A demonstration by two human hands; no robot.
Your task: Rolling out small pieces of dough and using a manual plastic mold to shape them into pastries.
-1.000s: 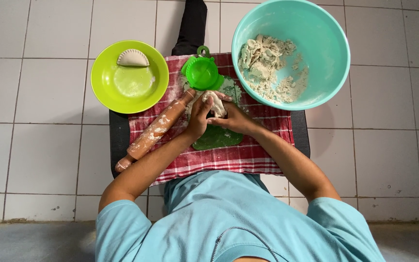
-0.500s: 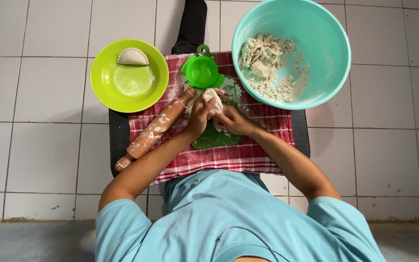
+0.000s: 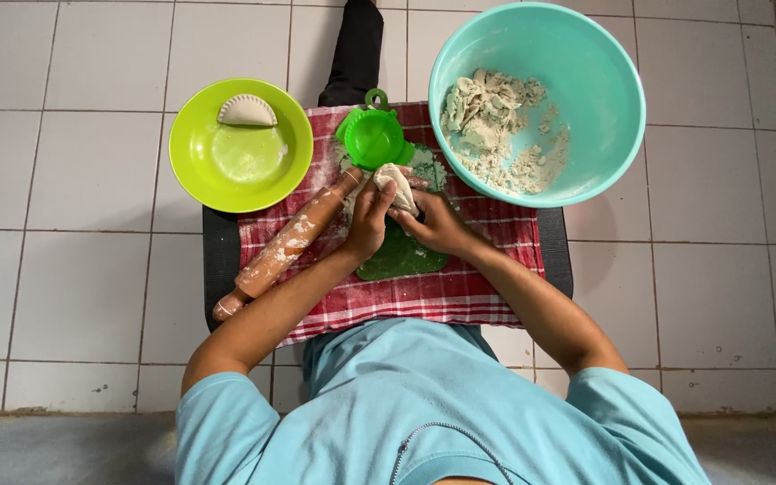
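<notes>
My left hand [image 3: 368,216] and my right hand [image 3: 437,223] together hold a pale lump of dough [image 3: 396,185] just above a green mat [image 3: 403,256] dusted with flour. A floury wooden rolling pin [image 3: 282,247] lies slanted beside my left hand. A green round dumpling press [image 3: 373,137] sits just beyond the dough. The teal bowl [image 3: 605,81] at the right holds torn dough pieces [image 3: 496,126]. On the lime-green plate [image 3: 237,162] at the left rests one folded, crimped dumpling [image 3: 247,111].
Everything sits on a red checked cloth [image 3: 424,292] over a small dark table [image 3: 219,260] on a white tiled floor [image 3: 74,207]. A dark-trousered leg [image 3: 354,49] stretches out beyond the table.
My hands have lifted the dough slightly and turned it between the fingers; the piece now stands more upright. Nothing else has moved.
</notes>
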